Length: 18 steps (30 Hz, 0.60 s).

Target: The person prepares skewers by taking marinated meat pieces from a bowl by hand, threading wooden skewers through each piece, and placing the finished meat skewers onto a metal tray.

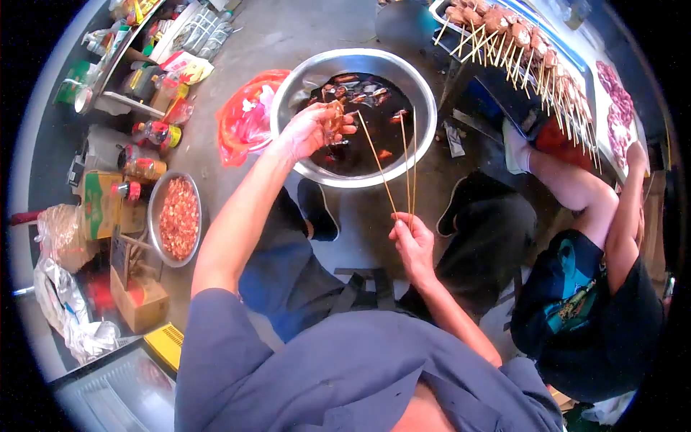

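Observation:
In front of me stands a large metal basin [426, 137] of dark liquid with pieces of meat [367, 92] in it. My left hand [309, 133] is over the basin's left side, its fingers closed around a wet brown piece of meat [334, 124]. Lower down, my right hand [413, 248] grips a few thin wooden skewers [379, 167] near their bottom ends. They fan upward over the basin; a reddish bit [399, 114] shows by the tip of one. The left skewer's tip is close to the meat in my left hand.
A red plastic bag [234, 129] touches the basin's left side. A bowl of chopped reddish pieces [178, 219] and shelves with bottles [157, 134] stand left. At right, skewered meat [518, 36] fills a tray, and another person's hand [636, 155] reaches raw meat [616, 108].

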Tool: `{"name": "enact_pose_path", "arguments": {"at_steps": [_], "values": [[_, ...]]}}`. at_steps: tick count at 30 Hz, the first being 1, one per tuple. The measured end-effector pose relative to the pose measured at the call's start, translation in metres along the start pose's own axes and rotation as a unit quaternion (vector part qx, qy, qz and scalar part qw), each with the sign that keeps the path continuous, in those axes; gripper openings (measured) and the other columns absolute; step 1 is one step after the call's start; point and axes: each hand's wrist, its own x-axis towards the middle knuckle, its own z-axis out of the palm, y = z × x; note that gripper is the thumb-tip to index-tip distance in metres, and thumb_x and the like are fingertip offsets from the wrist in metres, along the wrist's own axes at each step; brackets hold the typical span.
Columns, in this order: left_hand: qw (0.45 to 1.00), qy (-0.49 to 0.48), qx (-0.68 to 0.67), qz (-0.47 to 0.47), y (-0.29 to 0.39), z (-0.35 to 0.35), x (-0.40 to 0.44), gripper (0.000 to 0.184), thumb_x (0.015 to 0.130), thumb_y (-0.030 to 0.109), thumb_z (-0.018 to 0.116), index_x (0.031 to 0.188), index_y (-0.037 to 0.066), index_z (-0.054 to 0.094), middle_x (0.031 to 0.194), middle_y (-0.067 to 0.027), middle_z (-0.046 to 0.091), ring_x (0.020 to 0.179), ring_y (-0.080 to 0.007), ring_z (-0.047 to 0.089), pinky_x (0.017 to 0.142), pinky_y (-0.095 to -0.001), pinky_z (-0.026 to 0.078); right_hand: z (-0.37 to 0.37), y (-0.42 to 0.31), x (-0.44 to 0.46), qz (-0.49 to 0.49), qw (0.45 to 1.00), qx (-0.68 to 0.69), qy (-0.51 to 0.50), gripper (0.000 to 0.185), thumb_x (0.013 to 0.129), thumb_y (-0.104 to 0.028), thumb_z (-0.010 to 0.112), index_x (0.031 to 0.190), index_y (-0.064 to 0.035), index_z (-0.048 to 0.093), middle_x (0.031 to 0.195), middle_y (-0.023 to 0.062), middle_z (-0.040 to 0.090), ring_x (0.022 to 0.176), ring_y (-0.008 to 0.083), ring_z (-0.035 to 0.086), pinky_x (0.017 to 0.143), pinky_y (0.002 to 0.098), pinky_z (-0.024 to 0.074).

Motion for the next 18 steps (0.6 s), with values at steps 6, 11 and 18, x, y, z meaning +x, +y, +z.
{"name": "enact_pose_path", "arguments": {"at_steps": [6,11,18], "values": [[0.997,-0.022,-0.072,-0.032,-0.004,0.004,-0.007,0.023,0.096,0.031,0.045,0.109,0.013,0.051,0.106,-0.0123,0.064,0.088,-0.0233,0.062,0.071,-0.0330,0.048,0.001,0.010,0.000,-0.006,0.999,-0.037,-0.018,0.023,0.092,-0.015,0.054,0.108,-0.0007,0.059,0.072,-0.0015,0.057,0.060,0.0054,0.047,0.054,0.0206,0.0383],[0.998,0.004,-0.056,0.018,-0.011,0.014,-0.003,0.023,0.089,0.014,0.051,0.112,0.011,0.052,0.104,-0.0099,0.064,0.088,-0.0207,0.061,0.071,-0.0330,0.048,-0.002,0.011,0.001,-0.011,0.999,-0.051,-0.011,0.022,0.092,-0.015,0.053,0.107,-0.0005,0.059,0.071,-0.0012,0.057,0.059,0.0053,0.047,0.053,0.0207,0.0381],[0.976,0.106,0.182,0.057,-0.015,0.018,0.010,0.036,0.077,0.003,0.070,0.110,0.003,0.054,0.094,-0.0058,0.063,0.073,-0.0130,0.061,0.064,-0.0247,0.051,-0.002,0.013,0.003,0.012,1.000,-0.027,0.002,0.022,0.092,-0.015,0.053,0.107,-0.0002,0.059,0.070,-0.0008,0.057,0.058,0.0051,0.047,0.051,0.0203,0.0379]]}}
